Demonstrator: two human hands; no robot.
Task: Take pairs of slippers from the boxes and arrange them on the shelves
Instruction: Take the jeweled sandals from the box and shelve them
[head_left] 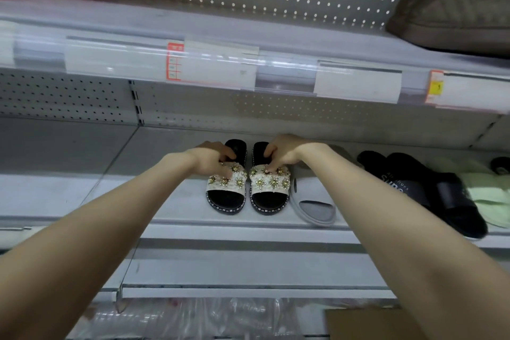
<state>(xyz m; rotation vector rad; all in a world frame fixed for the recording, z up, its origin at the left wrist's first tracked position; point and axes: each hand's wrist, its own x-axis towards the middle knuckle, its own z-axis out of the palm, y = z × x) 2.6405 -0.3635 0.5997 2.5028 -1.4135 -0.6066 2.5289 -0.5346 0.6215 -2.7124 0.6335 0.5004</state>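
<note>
Two black slippers with white, gold-flowered straps stand side by side on the middle shelf (82, 196), toes toward me. My left hand (212, 157) grips the strap of the left slipper (227, 199), fingers curled over its back edge. My right hand (281, 150) grips the strap of the right slipper (269, 196) the same way. Both soles rest flat on the shelf.
A grey slipper (314, 210) lies right beside the pair, then black slides (430, 190) and a pale green slipper (488, 196). A grey shoe (458, 16) sits on the upper shelf. Below are plastic wrapping (193, 317) and a cardboard box (367, 324). The shelf stretches bare to the left.
</note>
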